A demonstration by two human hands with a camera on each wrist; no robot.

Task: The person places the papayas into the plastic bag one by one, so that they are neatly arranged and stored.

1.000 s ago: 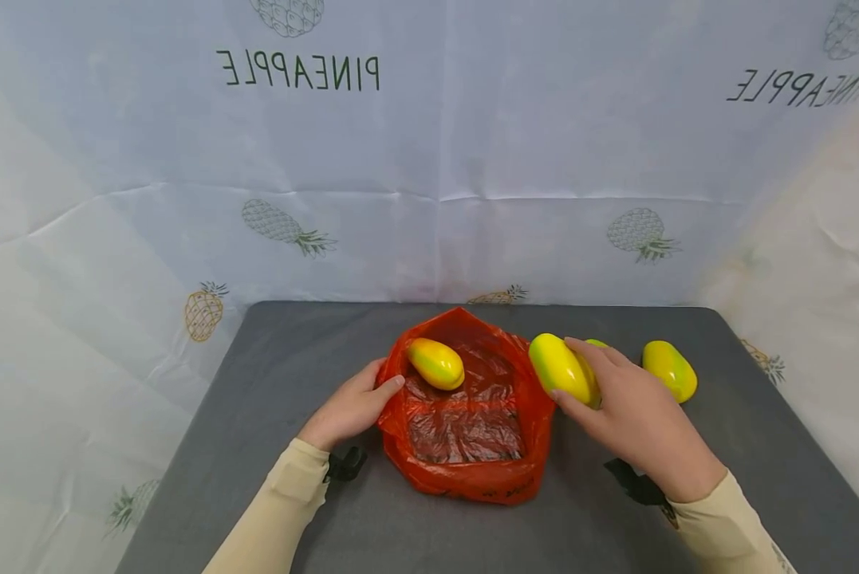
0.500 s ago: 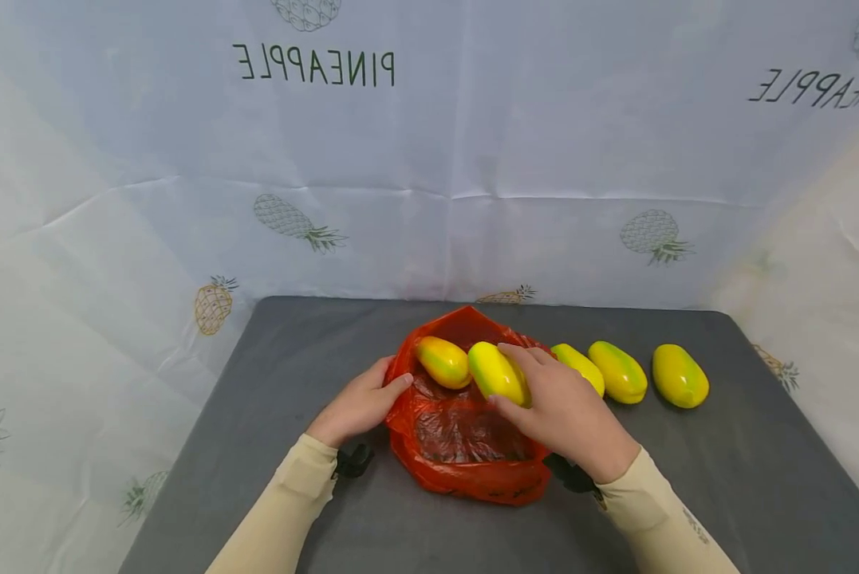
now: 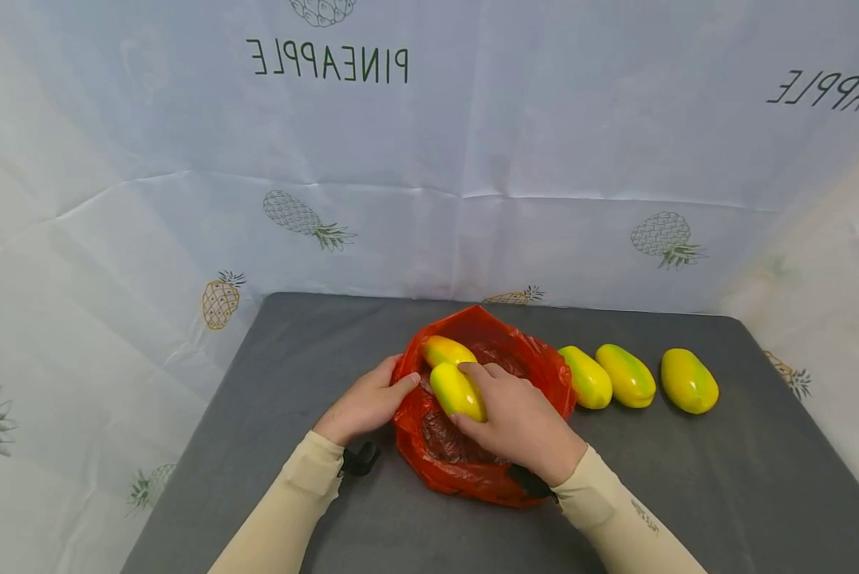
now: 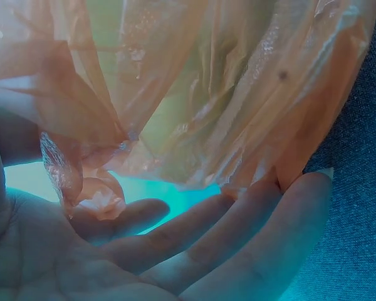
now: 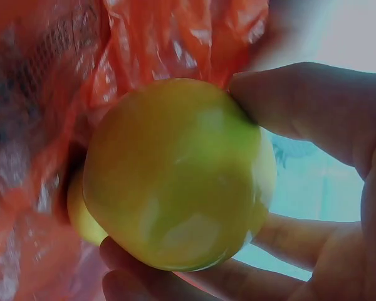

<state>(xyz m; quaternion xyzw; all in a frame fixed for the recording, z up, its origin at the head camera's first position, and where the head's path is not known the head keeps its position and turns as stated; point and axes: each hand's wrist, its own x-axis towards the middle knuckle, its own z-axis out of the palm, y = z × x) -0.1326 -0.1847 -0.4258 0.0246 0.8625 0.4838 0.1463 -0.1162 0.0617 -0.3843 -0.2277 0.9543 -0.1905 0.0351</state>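
A red plastic bag [image 3: 465, 482] stands on the dark table with its mouth open upward. My left hand [image 3: 368, 401] holds its left rim, the thumb over the edge and the fingers along the outside. Inside, toward the back left, lies a yellow-orange mango [image 3: 445, 349], partly covered by a second one. That second, yellow-green mango [image 3: 458, 392] is gripped by my right hand [image 3: 518, 418], within the bag's mouth. In the right wrist view, thumb and fingers go round the held mango [image 5: 182, 175], with red plastic close behind it.
Right of the bag, three more yellow-green mangoes lie in a row: a near one [image 3: 589, 379] close to the bag, a middle one [image 3: 626, 376] and a far-right one [image 3: 690, 381]. A pale pineapple-print cloth [image 3: 429, 239] hangs behind the dark table [image 3: 687, 494].
My right hand has carried its mango leftward from beside the bag into the bag's mouth, over the mango lying there. The left hand keeps its hold on the rim.
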